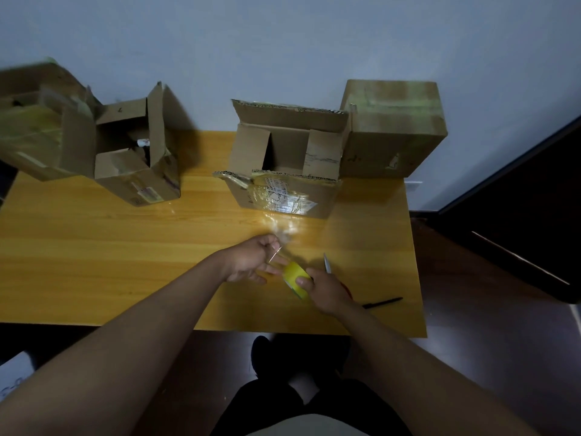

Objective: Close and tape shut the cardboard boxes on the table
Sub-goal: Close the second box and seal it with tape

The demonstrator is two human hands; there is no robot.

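Observation:
My right hand (pixel 327 292) grips a yellow roll of clear tape (pixel 295 278) just above the wooden table (pixel 125 247). My left hand (pixel 254 259) pinches the loose end of the tape, a clear strip (pixel 283 234) stretching up toward the open cardboard box (pixel 286 162) in the middle. That box has its flaps up and a taped label on its front. A second open box (pixel 138 146) stands at the left with flaps raised. A closed, taped box (pixel 393 127) stands at the right rear, and another box (pixel 34 121) lies at the far left.
Scissors (pixel 328 264) with a red handle lie on the table behind my right hand. A black pen (pixel 382 302) lies near the table's right front edge. A wall runs behind the boxes, and dark furniture (pixel 518 215) stands to the right.

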